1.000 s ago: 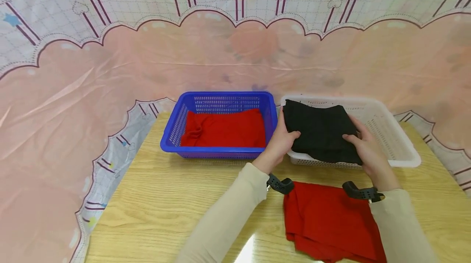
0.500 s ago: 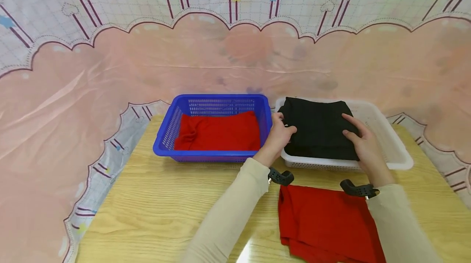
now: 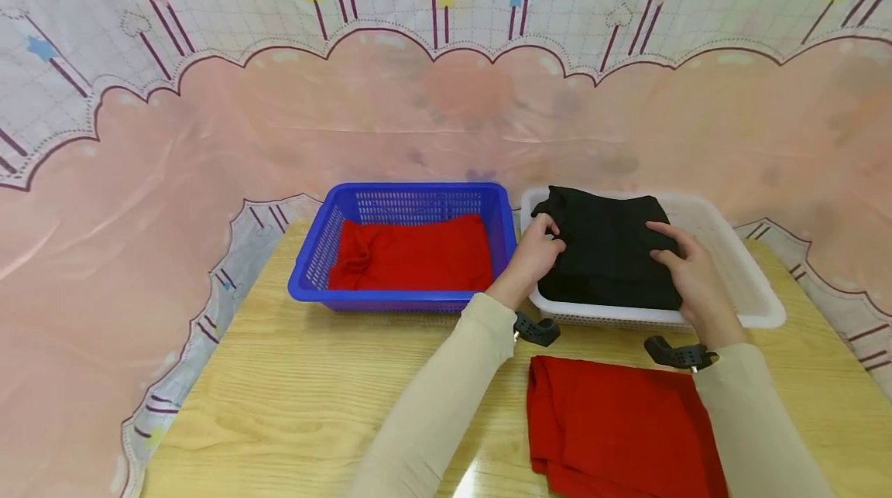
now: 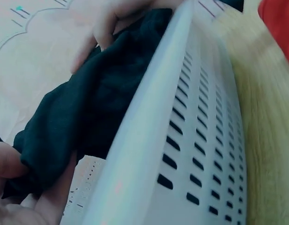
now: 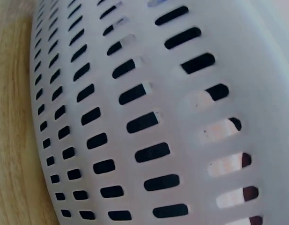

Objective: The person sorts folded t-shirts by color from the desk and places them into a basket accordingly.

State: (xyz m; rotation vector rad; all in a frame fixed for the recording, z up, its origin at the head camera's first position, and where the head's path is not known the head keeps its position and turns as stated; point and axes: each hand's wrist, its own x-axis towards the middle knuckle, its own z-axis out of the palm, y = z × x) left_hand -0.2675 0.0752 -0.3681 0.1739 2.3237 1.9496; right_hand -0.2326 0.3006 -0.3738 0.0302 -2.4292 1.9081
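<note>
A folded black cloth [image 3: 606,250] lies in the white basket [image 3: 759,281], its upper left corner bunched up. My left hand [image 3: 535,256] pinches the cloth's left edge between thumb and fingers; the left wrist view shows that hand [image 4: 29,187] holding a gathered fold. Along the cloth's right side, my right hand [image 3: 697,281] rests with thumb and forefinger spread and extended. Only the basket's slotted side wall [image 5: 135,117] fills the right wrist view, with dark cloth behind the slots; the right hand is out of that view.
To the left stands a blue basket [image 3: 390,297] with a red cloth [image 3: 425,258] inside, beside the white one. A folded red cloth [image 3: 627,424] lies on the wooden table [image 3: 313,405] in front of the white basket. Behind hangs a patterned curtain [image 3: 390,118].
The black cloth, held by both hands over the basket's front rim, has come down into the white basket. The right hand has loosened its hold; the left has gathered up the left edge.
</note>
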